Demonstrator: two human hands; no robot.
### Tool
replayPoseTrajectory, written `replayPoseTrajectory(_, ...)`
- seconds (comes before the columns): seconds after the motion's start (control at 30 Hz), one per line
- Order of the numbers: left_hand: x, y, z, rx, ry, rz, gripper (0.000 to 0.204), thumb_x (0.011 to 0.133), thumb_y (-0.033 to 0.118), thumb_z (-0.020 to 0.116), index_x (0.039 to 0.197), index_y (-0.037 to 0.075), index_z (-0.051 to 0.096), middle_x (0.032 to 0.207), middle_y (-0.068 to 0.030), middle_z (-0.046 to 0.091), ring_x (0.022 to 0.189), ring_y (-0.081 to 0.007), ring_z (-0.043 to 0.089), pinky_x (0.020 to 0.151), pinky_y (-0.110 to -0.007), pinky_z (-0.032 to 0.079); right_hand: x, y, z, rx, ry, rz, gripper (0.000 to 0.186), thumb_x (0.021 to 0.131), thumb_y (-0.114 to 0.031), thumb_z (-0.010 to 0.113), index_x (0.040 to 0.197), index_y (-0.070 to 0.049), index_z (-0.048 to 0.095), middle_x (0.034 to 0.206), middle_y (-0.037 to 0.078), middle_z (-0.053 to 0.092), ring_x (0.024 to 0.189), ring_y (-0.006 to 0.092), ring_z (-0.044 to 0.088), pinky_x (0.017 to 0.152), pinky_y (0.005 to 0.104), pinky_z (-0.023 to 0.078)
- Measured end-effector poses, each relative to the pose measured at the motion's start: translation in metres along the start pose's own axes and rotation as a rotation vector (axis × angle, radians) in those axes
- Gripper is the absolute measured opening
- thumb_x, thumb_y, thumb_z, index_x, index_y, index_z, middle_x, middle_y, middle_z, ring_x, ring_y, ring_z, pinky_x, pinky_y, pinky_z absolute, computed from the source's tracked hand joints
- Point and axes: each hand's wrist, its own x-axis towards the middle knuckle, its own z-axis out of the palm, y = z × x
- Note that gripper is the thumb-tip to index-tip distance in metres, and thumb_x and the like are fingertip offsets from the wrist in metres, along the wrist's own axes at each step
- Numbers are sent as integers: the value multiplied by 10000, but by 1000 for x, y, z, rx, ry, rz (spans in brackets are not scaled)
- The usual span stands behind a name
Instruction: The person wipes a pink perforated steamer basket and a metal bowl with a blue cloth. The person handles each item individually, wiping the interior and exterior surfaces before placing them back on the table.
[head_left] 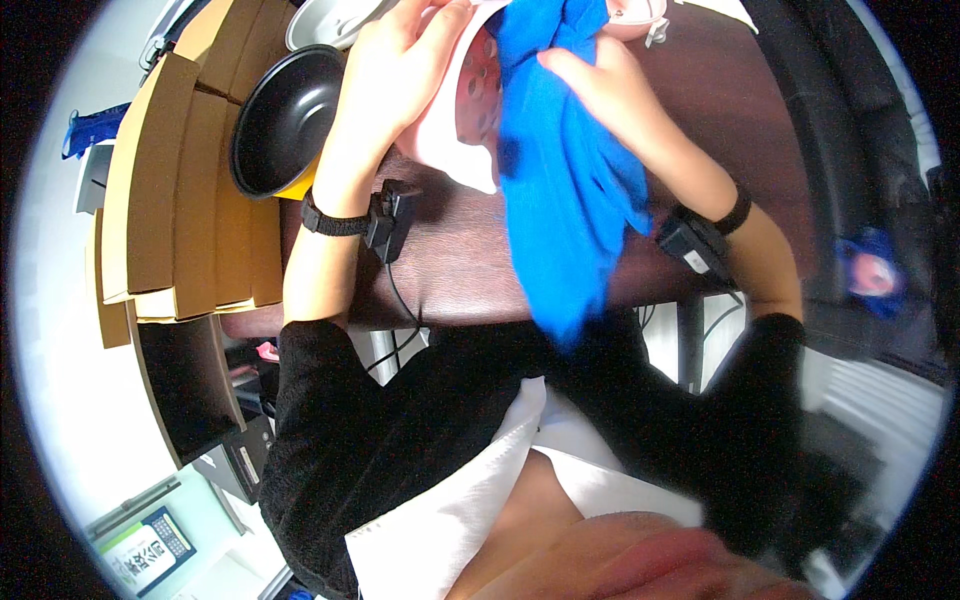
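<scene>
Near the top of the view, my left hand (395, 75) is closed at the edge of a pale pink piece with round holes or spots (480, 85), which looks like a drain basket and is partly covered. My right hand (600, 85) grips a bright blue cloth (560, 190), pressed against that pink piece. The cloth hangs in folds toward the table's front edge, its lower end slightly blurred. A black band with a small black device sits on each of my wrists.
A black-lined bowl with a yellow outside (285, 125) and a white container (325, 22) stand left, beside cardboard boxes (150, 180). Another pink container (635, 15) is at the far right of the dark brown table (450, 270). A thin black cable (405, 310) drops over the front edge.
</scene>
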Motion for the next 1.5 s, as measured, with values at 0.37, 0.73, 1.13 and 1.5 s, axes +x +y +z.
replayPoseTrajectory(0.37, -4, -8, -1, -41, 51, -87, 322, 945, 276, 476, 1093, 37, 634, 970, -163, 669, 910, -228, 652, 814, -310, 476, -12, -16, 39, -471, -442, -368, 377, 686, -166, 671, 1031, -42, 580, 855, 214, 647, 747, 395, 649, 693, 465, 542)
replayPoseTrajectory(0.73, -2, -3, -1, 39, 11, 33, 324, 942, 259, 476, 1080, 14, 637, 949, -165, 673, 918, -247, 656, 826, -324, 478, 16, 0, 22, -668, 34, -516, 422, 713, -214, 687, 1039, 21, 558, 764, 225, 636, 673, 404, 645, 637, 468, 552)
replayPoseTrajectory(1.13, -7, 5, 2, -37, -17, 8, 325, 947, 264, 483, 1097, 20, 636, 909, -134, 679, 854, -195, 650, 773, -305, 490, -7, 2, -3, -765, -523, -303, 302, 745, -269, 640, 911, -19, 596, 751, 226, 624, 727, 397, 644, 656, 481, 534)
replayPoseTrajectory(1.5, -2, -4, 0, -169, -60, -150, 325, 964, 247, 468, 1116, 9, 629, 938, -107, 669, 894, -145, 610, 809, -265, 467, -14, -11, 43, -824, -226, -525, 427, 671, -162, 716, 1028, -39, 517, 938, 150, 585, 782, 335, 646, 662, 437, 543)
